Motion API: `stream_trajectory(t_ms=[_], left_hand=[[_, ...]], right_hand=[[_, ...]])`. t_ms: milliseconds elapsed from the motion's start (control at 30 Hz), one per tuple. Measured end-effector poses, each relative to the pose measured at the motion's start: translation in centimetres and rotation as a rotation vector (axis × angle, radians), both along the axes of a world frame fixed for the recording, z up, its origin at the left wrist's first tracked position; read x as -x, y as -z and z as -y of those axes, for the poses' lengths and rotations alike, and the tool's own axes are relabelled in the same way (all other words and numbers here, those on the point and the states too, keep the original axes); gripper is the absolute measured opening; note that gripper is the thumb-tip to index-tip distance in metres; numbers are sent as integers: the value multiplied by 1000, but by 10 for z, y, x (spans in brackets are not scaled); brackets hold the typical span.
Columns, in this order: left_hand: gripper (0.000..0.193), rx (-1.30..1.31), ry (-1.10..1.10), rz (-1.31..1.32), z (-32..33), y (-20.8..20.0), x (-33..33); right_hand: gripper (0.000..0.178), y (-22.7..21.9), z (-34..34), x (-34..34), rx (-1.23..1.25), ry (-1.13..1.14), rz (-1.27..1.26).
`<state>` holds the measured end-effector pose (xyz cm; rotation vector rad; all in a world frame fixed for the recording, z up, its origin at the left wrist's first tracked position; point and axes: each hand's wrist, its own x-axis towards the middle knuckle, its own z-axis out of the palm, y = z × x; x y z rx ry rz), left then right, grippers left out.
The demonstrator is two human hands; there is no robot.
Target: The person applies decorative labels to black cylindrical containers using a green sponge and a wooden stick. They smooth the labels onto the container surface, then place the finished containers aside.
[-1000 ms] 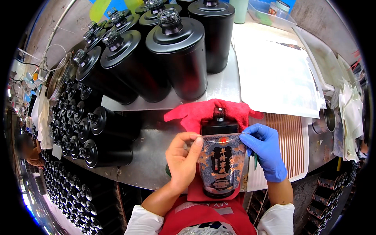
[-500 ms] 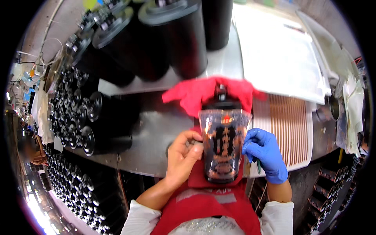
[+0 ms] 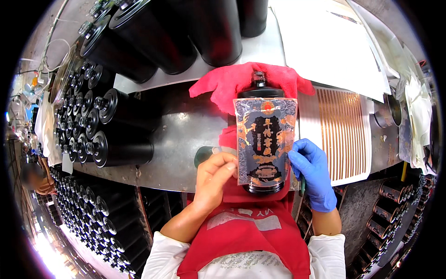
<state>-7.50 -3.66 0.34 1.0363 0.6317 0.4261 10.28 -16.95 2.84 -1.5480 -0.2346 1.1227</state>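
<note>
A black bottle (image 3: 261, 92) lies on its back in front of me, its clear neck pointing away, resting on a red cloth (image 3: 227, 83). Over its body is spread a dark rectangular label (image 3: 267, 139) with copper-coloured print, its side edges reaching past the bottle. My bare left hand (image 3: 213, 180) pinches the label's lower left edge between thumb and fingertips. At the lower right edge, my right hand (image 3: 313, 173) in a blue glove grips the label. A slim green tool (image 3: 303, 185) sticks out below its fingers. How the label meets the bottle underneath is hidden.
Tall black bottles (image 3: 211, 32) stand at the far left; more black bottles (image 3: 121, 149) lie stacked on the left. To the right are a sheet of copper-coloured strips (image 3: 341, 135) and white sheets (image 3: 325, 56). Labelled bottles (image 3: 388, 209) fill a rack at lower right.
The label, flared at the top and narrower below before, now looks flatter and rectangular. Both hands stay at its side edges. The whole view has shifted, so the bottle appears higher up.
</note>
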Motion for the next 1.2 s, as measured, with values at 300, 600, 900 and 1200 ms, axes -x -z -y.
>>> stream_trajectory(t_ms=[300, 600, 900, 1200], left_hand=[[9, -37, 55, -53, 9, 1, 8], [8, -32, 69, -60, 11, 1, 12], [9, -66, 68, -85, 11, 1, 12], [24, 66, 88, -60, 3, -1, 13]], right_hand=[[12, 0, 24, 13, 119, -117, -78], [10, 13, 28, 11, 27, -76, -182], [8, 15, 27, 13, 25, -57, -174], [15, 30, 32, 12, -7, -54, -156]])
